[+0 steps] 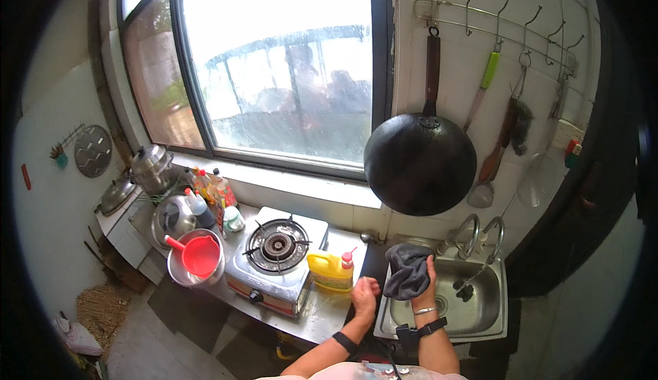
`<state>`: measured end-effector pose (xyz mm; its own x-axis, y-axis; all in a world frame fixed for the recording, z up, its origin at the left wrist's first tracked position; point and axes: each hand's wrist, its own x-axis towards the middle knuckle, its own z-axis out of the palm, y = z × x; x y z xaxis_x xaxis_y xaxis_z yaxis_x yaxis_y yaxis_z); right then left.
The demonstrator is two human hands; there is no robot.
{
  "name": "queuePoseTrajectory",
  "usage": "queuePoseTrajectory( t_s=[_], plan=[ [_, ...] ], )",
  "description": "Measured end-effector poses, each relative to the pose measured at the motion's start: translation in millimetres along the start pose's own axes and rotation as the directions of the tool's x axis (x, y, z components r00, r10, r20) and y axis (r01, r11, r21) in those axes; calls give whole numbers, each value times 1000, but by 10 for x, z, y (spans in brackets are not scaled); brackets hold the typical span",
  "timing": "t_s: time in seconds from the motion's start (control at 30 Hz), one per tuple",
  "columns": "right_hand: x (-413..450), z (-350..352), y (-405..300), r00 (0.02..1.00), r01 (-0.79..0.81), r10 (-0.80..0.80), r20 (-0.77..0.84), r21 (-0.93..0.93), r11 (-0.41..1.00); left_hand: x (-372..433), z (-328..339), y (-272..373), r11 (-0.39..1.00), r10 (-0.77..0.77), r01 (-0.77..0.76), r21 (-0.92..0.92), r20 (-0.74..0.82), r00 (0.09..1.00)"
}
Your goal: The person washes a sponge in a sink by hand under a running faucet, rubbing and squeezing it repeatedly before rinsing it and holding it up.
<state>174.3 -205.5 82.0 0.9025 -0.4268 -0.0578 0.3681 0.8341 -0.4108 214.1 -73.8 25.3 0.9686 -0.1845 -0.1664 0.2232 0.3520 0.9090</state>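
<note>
In my right hand (426, 290) is a bunched dark grey cloth (408, 272), held up over the left side of a stainless steel sink (480, 316). My left hand (365, 293) hovers just left of the cloth, its fingers curled and nothing visible in them. Close beside that hand, a yellow jug with a red pump top (331, 272) stands on the metal counter. A thin stream of water runs from the right-hand curved tap (496, 233) into the basin. Near where it lands lies a small dark object (464, 292), too small to identify.
A gas stove (277, 259) sits left of the jug. Farther left are a metal basin (177, 269) holding a red dipper (200, 256), and several sauce bottles (211, 184). Above the counter hang a black wok (420, 164) and a spatula (481, 195) under the window (277, 71).
</note>
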Motion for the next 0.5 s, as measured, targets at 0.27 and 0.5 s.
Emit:
queuePoseTrajectory(
  t_s=[0.27, 0.5],
  plan=[
    [-597, -325, -368, 987, 28, -50, -152, -144, 989, -489, 652, -286, 353, -512, 899, -260, 750, 418],
    [-708, -1312, -1098, 846, 40, -442, -297, -792, 610, -464, 934, -651, 482, -372, 810, -335, 758, 536]
  ],
)
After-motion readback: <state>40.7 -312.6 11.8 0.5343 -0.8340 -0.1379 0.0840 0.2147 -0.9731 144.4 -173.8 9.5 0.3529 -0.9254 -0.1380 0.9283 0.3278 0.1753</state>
